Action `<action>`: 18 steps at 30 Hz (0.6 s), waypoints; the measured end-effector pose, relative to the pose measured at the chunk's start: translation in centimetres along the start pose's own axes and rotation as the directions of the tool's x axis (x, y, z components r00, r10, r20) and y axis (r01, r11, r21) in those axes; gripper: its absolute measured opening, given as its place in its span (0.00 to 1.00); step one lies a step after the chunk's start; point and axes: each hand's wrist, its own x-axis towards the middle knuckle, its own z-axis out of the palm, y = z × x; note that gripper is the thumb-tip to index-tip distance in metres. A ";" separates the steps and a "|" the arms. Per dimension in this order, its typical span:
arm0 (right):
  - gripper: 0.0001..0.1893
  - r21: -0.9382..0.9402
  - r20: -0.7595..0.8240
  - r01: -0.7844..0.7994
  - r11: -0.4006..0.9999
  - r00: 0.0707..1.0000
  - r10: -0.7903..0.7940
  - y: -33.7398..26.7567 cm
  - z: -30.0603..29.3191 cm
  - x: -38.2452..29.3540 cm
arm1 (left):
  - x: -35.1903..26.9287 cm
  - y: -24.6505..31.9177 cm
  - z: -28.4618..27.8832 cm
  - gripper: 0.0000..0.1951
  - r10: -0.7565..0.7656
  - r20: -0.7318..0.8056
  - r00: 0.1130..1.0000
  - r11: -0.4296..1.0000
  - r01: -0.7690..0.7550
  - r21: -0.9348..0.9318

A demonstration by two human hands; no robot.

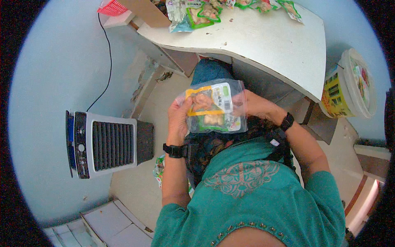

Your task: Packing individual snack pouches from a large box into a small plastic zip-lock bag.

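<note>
A clear plastic bag (240,122) is held up over my lap. Inside it lie a yellow-edged food packet (202,102) with orange-brown pieces and, below that, a green-edged packet (213,120) with pale pieces. My left hand (179,115) pinches the bag's left side, thumb on the front. At the right edge, my right hand (257,105) grips the bag. Its fingers show blurred through the film, and whether they are inside or behind it I cannot tell.
Several food packets (205,15) lie along the far side of the white table (262,34). A lidded plastic bucket (339,89) stands to the right. An air cooler (112,145) with a black cord (110,58) is on the left. More packaging (159,169) lies beside my left forearm.
</note>
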 end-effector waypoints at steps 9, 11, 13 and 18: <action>0.09 0.010 0.109 -0.054 0.998 0.993 0.053 2.0 -1.2 0.4 | -0.3 -0.4 1.0 0.10 -0.104 0.089 0.991 0.955 0.124 -0.269; 0.10 -0.186 0.204 -0.101 0.977 0.969 0.139 0.0 -0.6 0.3 | -0.7 -1.1 0.9 0.11 -0.056 0.089 0.994 0.929 0.085 -0.361; 0.12 0.100 0.169 -0.124 0.987 0.980 0.106 -0.1 0.6 0.0 | -0.3 -2.3 0.6 0.10 -0.049 0.057 0.997 0.922 0.067 -0.381; 0.18 0.115 0.124 0.072 0.991 0.988 -0.086 1.2 2.4 0.2 | -0.7 -2.1 2.1 0.09 -0.013 0.025 1.000 0.961 0.019 -0.275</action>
